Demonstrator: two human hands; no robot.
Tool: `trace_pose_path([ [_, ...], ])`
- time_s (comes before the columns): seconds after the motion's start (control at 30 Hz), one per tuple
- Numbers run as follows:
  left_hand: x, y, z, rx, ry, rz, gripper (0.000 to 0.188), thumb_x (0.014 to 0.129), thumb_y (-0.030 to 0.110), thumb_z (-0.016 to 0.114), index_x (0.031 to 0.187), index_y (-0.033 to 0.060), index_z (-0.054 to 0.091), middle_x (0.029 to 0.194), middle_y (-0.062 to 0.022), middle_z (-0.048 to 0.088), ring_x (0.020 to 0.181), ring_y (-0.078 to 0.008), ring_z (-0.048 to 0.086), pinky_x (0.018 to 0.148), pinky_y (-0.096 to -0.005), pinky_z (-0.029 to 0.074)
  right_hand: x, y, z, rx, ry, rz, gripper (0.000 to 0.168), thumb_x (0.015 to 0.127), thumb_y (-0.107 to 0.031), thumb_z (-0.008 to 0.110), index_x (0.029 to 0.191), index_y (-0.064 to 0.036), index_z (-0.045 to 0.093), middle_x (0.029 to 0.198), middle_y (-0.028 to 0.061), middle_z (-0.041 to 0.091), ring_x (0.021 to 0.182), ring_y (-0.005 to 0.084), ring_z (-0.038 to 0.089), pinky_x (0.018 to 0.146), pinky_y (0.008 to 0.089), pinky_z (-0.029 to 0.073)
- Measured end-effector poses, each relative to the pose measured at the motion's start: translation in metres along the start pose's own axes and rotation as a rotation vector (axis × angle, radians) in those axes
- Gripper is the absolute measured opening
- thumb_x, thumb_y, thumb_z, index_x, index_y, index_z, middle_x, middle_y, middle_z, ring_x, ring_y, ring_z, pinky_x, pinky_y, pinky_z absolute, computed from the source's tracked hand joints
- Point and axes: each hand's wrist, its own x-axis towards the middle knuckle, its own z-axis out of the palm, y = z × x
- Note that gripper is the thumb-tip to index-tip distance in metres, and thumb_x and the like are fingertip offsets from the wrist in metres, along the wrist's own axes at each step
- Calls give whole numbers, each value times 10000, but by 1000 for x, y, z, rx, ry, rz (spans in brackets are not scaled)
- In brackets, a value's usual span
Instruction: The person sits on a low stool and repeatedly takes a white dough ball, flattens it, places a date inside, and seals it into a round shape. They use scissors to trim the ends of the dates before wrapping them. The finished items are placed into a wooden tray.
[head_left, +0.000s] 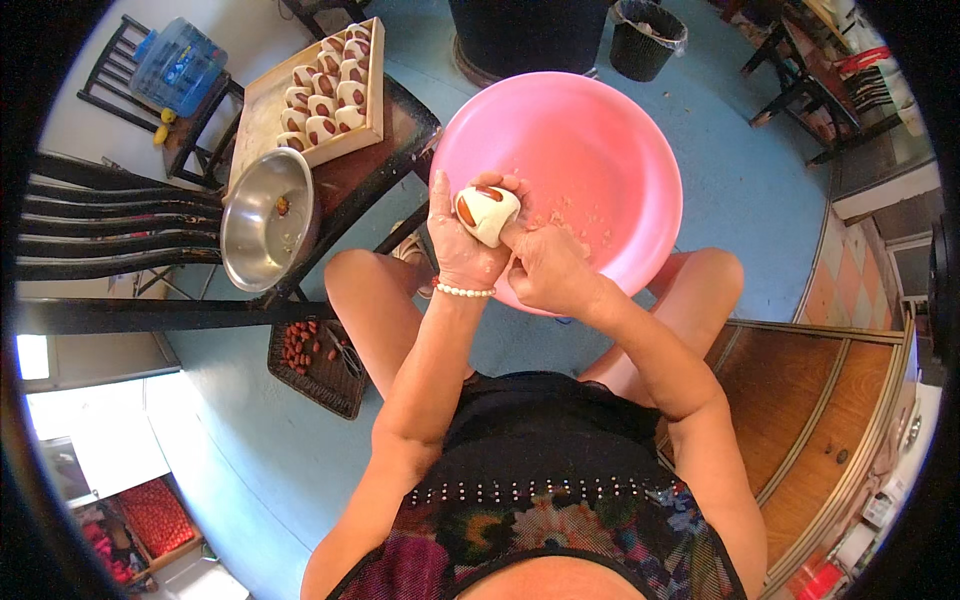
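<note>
A white dough bun with red dates (491, 217) rests in my left hand (469, 244), whose palm faces up above the near left part of a pink plastic basin (637, 150). A pearl-like bracelet is around that wrist. My right hand (551, 262) touches the lower right side of the bun with a finger, the other fingers curled. Bits of dough cling to my left hand and to the basin's inside. More date-studded buns (322, 105) stand in rows in a wooden tray (262, 112) at the upper left.
A steel bowl (255, 225) sits beside the tray on a dark chair. On the blue floor, a woven basket (322, 386) holds red dates and scissors. Beyond the basin stand a dark round base (529, 34) and a waste bin (645, 52). A wooden cabinet (787, 420) is at the right.
</note>
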Motion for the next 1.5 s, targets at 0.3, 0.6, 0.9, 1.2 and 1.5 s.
trace_pose_path([
  [0.3, -1, -1, -7, -216, 117, -62, 488, 893, 452, 453, 789, -7, 583, 786, -151, 615, 773, -290, 588, 764, -398, 500, -2, 19, 8, -220, -17, -114, 591, 616, 15, 558, 1199, -53, 490, 675, 157, 604, 578, 364, 588, 526, 444, 461],
  [0.6, -10, 1, 23, 327, 48, 342, 412, 911, 386, 476, 773, 16, 594, 760, -120, 616, 728, -213, 596, 708, -329, 501, -33, 8, 22, 586, 637, 140, 369, 835, -144, 557, 1184, -26, 532, 887, 102, 621, 804, 225, 614, 755, 381, 487],
  [0.9, -20, -48, 16, 1732, -365, 829, 304, 692, 247, 682, 913, 52, 605, 902, -124, 617, 892, -301, 569, 814, -402, 435, -7, 18, 20, 2128, 399, 342, 578, 912, -469, 293, 1200, -12, 500, 1140, 195, 533, 1115, 340, 483, 966, 462, 380],
  [1.2, -19, 18, 39, 1953, -405, 478, 334, 707, 176, 689, 1004, 55, 596, 968, -109, 634, 980, -291, 584, 849, -365, 479, 24, 18, 13, 1857, 168, 454, 557, 938, -454, 357, 1162, 31, 513, 1144, 162, 568, 1044, 276, 560, 945, 389, 428],
  [1.5, 66, 241, 85, 1370, 37, 117, 428, 743, 85, 706, 1135, -15, 566, 966, -110, 639, 859, -209, 644, 673, -299, 561, 49, 74, 0, 1061, -47, 579, 287, 931, -206, 514, 1092, 26, 565, 948, 108, 630, 864, 199, 619, 794, 328, 500],
])
